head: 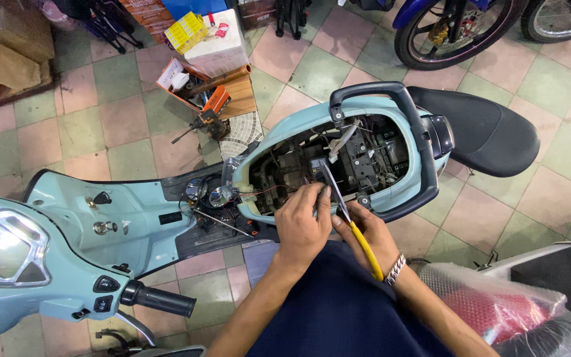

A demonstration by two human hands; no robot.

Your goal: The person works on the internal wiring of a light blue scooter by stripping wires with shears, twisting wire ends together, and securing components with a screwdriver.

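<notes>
A light blue scooter [133,218] lies across the view with its seat [477,129] flipped up and the under-seat bay [338,158] open, showing wires and black parts. My right hand [368,235] grips yellow-handled pliers [365,248] whose metal jaws [328,175] reach into the bay. My left hand [302,221] rests at the bay's near rim, fingers pinched around something small beside the pliers' shaft; I cannot make out what it is. A metal bracelet [395,268] sits on my right wrist.
A wooden toolbox [209,89] with a drill lies on the tiled floor beyond the scooter. Cardboard boxes [4,53] stand far left, another motorbike's wheel [444,30] far right. A bubble-wrapped red part [490,301] sits at lower right. The handlebar grip [160,299] juts out lower left.
</notes>
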